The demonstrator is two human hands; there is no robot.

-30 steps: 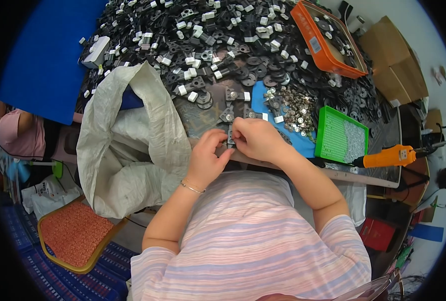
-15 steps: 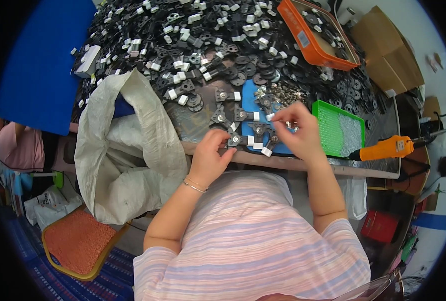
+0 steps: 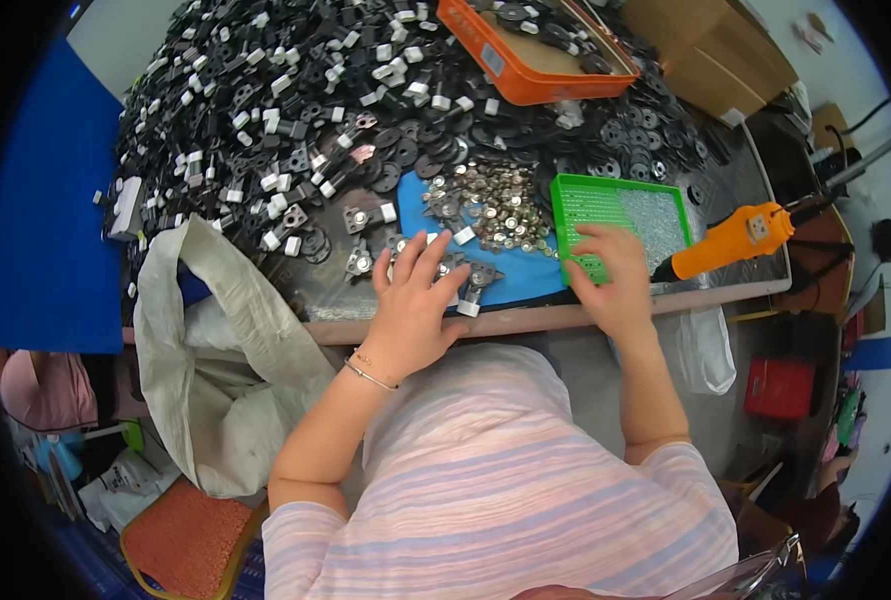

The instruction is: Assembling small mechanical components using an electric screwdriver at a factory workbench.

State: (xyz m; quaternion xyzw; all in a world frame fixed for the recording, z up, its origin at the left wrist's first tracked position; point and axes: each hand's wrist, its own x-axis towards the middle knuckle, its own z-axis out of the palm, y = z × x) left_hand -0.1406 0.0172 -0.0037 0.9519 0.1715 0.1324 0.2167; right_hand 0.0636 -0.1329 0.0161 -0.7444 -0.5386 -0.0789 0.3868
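My left hand lies spread, fingers apart, over a small group of black parts with white ends. One such part shows just right of its fingertips, another to its left; those under the palm are hidden. Beyond the fingers, one more white-ended part lies on the table. My right hand is at the near left corner of a green tray, thumb and bent fingers apart, with nothing visible between them. Small silvery pieces fill the tray's right side. Round metal pieces are heaped on a blue mat.
An orange power screwdriver rests right of the green tray. A large heap of black parts covers the far left. An orange tray and cardboard box stand behind. A whitish sack hangs at the table's left front.
My view has shifted, so the table things sit farther left. My left hand has gone from a pinch at one part to spread over several. My right hand has moved from the parts to the green tray.
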